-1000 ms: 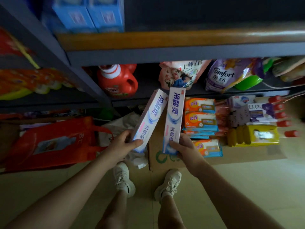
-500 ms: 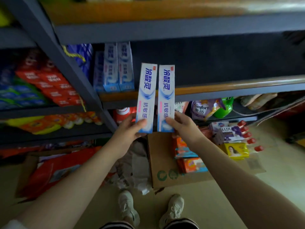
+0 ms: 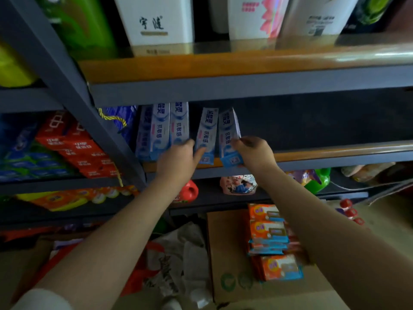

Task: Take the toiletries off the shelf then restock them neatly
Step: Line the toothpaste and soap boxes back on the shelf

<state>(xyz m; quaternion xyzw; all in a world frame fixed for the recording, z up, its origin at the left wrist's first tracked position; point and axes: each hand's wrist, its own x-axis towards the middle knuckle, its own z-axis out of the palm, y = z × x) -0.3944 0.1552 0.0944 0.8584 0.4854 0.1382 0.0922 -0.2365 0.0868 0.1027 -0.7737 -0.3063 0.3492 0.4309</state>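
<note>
From my remote seat I look at a dark grey metal shelving rack with orange-brown wooden boards along the shelf fronts. A slanted grey upright divides it from a neighbouring bay on the left, where red boxes and blue and green packs are stacked. The top shelf carries a white carton with dark lettering and a green pack. Lower down sit a red jug and a green bottle. The floor is pale beige. On it lies flat brown cardboard bearing orange and blue packets. The light is dim, with a glare along the upper board.
</note>
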